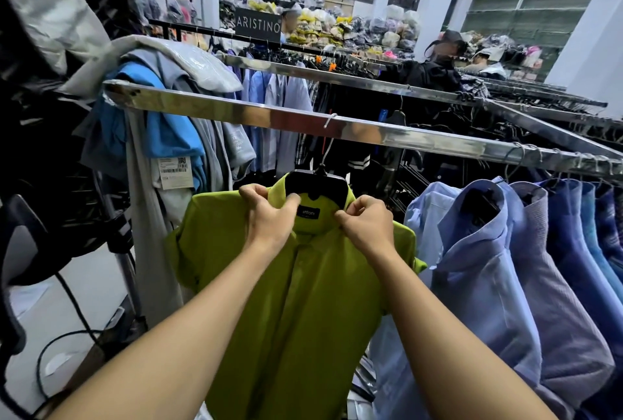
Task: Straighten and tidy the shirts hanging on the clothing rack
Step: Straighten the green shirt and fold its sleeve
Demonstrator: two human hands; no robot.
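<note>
Head view: a lime-green shirt is gripped at its collar by both hands. The collar's left side is pinched by the left hand and its right side by the right hand, with fingers curled on the fabric. Between the two grips sits the black hanger, its wire hook caught over the chrome rail directly above. The shirt's weight is thus borne by the rail while the collar is drawn outward, apparently so that it is seated squarely on the hanger. Below the grips the button placket falls straight.

Just right of the grips a row of blue shirts is hung close together. To the left, loose garments are heaped over the rail's end. Beyond the grips, further racks, an ARISTINO sign and bagged stock are seen, with a person at a far rack. Pale floor is shown down to the left, crossed by a black cable.
</note>
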